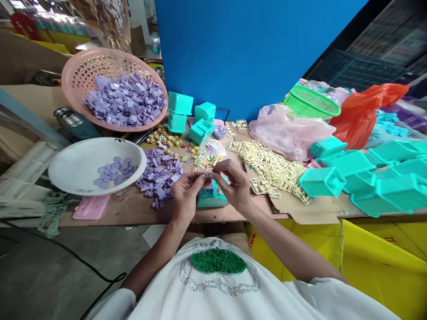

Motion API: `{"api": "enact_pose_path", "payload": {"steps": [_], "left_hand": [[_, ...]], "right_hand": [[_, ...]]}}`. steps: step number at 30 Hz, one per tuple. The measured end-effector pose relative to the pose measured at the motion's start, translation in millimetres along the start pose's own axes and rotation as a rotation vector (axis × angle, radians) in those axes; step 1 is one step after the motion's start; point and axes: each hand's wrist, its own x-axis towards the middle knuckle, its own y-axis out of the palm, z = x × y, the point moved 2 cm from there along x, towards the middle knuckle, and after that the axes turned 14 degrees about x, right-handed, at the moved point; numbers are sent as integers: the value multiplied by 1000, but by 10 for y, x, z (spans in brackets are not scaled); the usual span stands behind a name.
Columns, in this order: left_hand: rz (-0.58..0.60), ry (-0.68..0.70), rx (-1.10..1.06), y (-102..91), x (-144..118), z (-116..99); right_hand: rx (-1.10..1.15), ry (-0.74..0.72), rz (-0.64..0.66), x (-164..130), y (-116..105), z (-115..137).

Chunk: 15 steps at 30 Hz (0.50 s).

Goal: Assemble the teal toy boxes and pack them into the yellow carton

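Observation:
My left hand (184, 194) and my right hand (232, 183) meet over a teal plastic box (211, 198) at the table's near edge. Together their fingertips pinch a small purple plastic piece (207, 175) just above the box. A loose heap of purple pieces (160, 175) lies directly left of my left hand. Small multicoloured bits (202, 158) and printed sticker sheets (216, 147) sit just beyond my hands.
A white bowl (73, 166) and a pink basket (83, 71) hold purple pieces at left. Cream plastic frames (270, 166) spread at right, by teal boxes (350, 175), plastic bags (287, 129) and a green basket (312, 101). A blue board (247, 53) stands behind.

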Motion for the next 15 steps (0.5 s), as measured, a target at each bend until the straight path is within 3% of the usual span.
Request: {"api": "enact_pose_path", "payload": {"steps": [2, 6, 12, 15], "left_hand": [[-41, 58, 28, -41, -4, -4], [-61, 204, 180, -101, -55, 8], [50, 352, 287, -163, -71, 43], [161, 408, 468, -260, -27, 118]], "right_hand": [[-97, -46, 36, -16, 18, 45], [-217, 21, 142, -51, 22, 97], [-514, -17, 299, 17, 0, 273], [-482, 146, 375, 131, -55, 231]]}}
